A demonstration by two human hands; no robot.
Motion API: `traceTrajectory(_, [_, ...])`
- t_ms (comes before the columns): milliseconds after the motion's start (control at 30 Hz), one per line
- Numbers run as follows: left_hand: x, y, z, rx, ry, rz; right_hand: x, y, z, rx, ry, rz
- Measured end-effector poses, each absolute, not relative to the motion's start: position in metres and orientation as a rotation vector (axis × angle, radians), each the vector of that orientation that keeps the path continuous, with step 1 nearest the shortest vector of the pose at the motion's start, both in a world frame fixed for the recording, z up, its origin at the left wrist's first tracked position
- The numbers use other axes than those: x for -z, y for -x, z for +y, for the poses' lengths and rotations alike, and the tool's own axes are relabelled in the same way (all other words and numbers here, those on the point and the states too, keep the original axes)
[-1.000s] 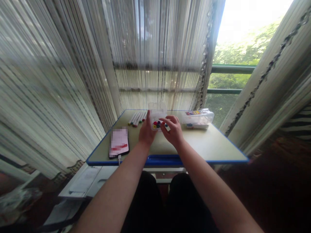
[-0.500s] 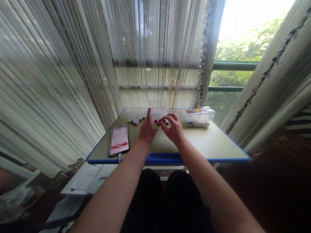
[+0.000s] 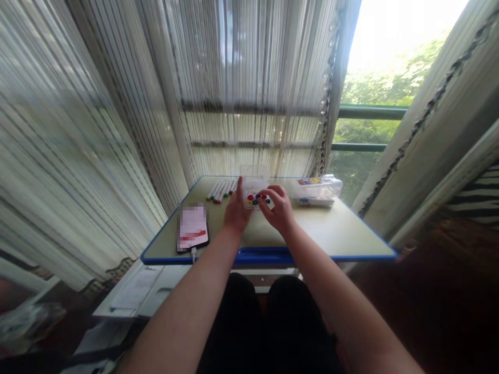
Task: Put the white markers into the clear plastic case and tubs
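Observation:
My left hand (image 3: 236, 210) grips the left side of a small clear plastic box (image 3: 255, 185), with the thumb side raised along its wall. The box's clear lid stands open at the back. Inside lie several small round coloured pieces (image 3: 250, 198) in red, yellow, blue and green. Over the box's right part, my right hand (image 3: 278, 208) bends thumb and index finger together in a pinch at the pieces. A dark blue piece shows right by those fingertips; whether they hold it is too small to make out.
Several white markers (image 3: 221, 190) with coloured ends lie left of the box. A phone (image 3: 193, 227) with a charging cable rests at the table's (image 3: 312, 239) front left. At the back right is a clear plastic case (image 3: 322, 187) with pens by it. Striped curtains hang behind.
The view has shifted slightly. My right fingertips stay at the coloured pieces, and my left hand keeps its hold on the box.

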State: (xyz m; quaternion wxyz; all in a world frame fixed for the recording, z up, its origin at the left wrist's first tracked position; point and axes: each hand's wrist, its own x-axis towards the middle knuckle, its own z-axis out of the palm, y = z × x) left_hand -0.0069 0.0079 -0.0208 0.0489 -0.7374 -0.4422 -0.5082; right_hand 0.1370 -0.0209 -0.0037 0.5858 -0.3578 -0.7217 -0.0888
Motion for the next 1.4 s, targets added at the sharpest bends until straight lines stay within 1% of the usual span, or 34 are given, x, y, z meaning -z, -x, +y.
traceTrajectory(200, [0.023, 0.010, 0.010, 1.595, 2.249, -1.295, 0.003, -0.136, -0.026, 0.205, 0.803, -1.683])
traceTrajectory(300, [0.023, 0.010, 0.011, 1.609, 2.226, -1.309, 0.004, -0.139, -0.023, 0.185, 0.799, -1.570])
traceTrajectory(433, [0.020, 0.010, 0.010, 1.663, 2.132, -1.429, 0.012, -0.141, -0.007, 0.154, 0.963, -1.372])
traceTrajectory(500, [0.019, 0.011, 0.009, 1.672, 2.110, -1.503, 0.019, -0.139, 0.002, 0.124, 1.167, -1.463])
traceTrajectory(600, [0.018, 0.014, 0.009, 1.696, 2.118, -1.512, 0.029, -0.132, 0.009, 0.080, 1.456, -1.838])
traceTrajectory(733, [0.022, 0.018, 0.014, 1.762, 2.082, -1.382, 0.034, -0.127, 0.013, 0.057, 1.616, -2.071])
traceTrajectory(1067, [0.031, 0.020, 0.024, 1.830, 1.984, -1.360, 0.033, -0.123, 0.011, -0.088, 1.690, -2.098])
traceTrajectory(1400, [0.029, 0.019, 0.020, 1.763, 2.101, -1.368, 0.034, -0.126, 0.012, -0.003, 1.569, -1.966])
